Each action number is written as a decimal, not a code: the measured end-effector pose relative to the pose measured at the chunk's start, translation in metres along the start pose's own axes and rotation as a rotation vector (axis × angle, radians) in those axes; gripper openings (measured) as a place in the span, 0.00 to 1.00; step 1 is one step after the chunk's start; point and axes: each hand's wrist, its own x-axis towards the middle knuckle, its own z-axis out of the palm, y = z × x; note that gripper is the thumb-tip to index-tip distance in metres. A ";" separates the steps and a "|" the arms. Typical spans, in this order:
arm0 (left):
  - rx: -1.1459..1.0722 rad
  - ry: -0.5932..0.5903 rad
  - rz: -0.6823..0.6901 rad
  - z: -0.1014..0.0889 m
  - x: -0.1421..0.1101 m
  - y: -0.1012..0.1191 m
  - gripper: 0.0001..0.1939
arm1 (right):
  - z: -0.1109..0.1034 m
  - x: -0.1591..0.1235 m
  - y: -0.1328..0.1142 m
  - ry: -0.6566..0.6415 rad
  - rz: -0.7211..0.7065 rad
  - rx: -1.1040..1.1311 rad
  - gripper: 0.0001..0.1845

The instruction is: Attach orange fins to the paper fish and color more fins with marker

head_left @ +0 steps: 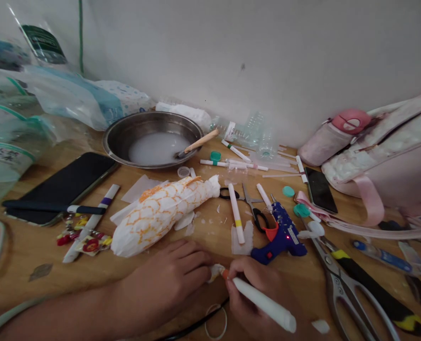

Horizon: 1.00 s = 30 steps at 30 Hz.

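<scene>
My right hand (247, 284) grips a white marker (267, 305) with an orange tip end, which meets a small white piece (216, 273). That piece is held at the fingertips of my left hand (176, 270), whose fingers are bent together against the table; part of it is hidden. Beyond my left hand lies a white fish-shaped model (160, 215) with orange scale lines and an orange fin. Past my right hand is a blue glue gun (281, 234) with a small red light on. A yellow-banded marker (236, 213) lies between model and gun.
A metal bowl (111, 144) of cloudy liquid stands at the back, a wooden-handled brush (199, 142) resting on its rim. Large scissors (333, 272) and a phone (68, 182) flank the work. Black scissors (247, 199), plastic bottles (258, 130) and a pink bag (398, 166) lie further off.
</scene>
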 end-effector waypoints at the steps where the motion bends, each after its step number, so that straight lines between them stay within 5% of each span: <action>1: -0.004 -0.001 0.000 0.000 0.000 0.000 0.16 | -0.001 0.000 0.000 -0.006 -0.003 0.010 0.05; 30: 0.002 -0.039 0.004 0.004 -0.002 -0.002 0.11 | -0.008 0.003 -0.002 -0.001 0.033 -0.029 0.05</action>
